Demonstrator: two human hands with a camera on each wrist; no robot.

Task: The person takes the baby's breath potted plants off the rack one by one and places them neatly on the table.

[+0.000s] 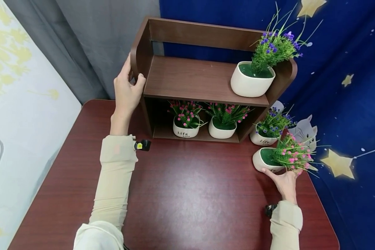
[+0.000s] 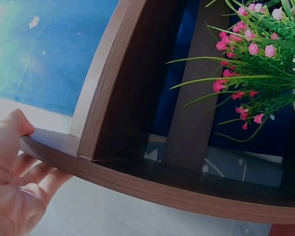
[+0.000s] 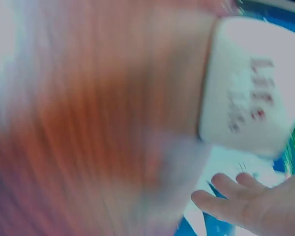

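Observation:
My left hand (image 1: 127, 91) grips the left side panel of a brown two-tier wooden shelf (image 1: 187, 78); in the left wrist view the thumb is on one face and the fingers (image 2: 54, 182) on the other. At the table's right, my right hand (image 1: 284, 182) is at a white pot with pink flowers (image 1: 264, 161), thumb by its front. The right wrist view shows its fingers (image 3: 221, 204) extended, with a gap between them and the white pot (image 3: 246, 88) marked "Life". A pot with purple flowers (image 1: 253, 83) stands on the shelf's upper tier, right end.
Two pots of pink flowers, a left one (image 1: 185, 129) and a right one (image 1: 222, 130), stand in the lower tier. Another purple-flowered pot (image 1: 264, 138) is beside the shelf's right side. The dark red table (image 1: 193, 194) meets a blue curtain (image 1: 359, 114) at right.

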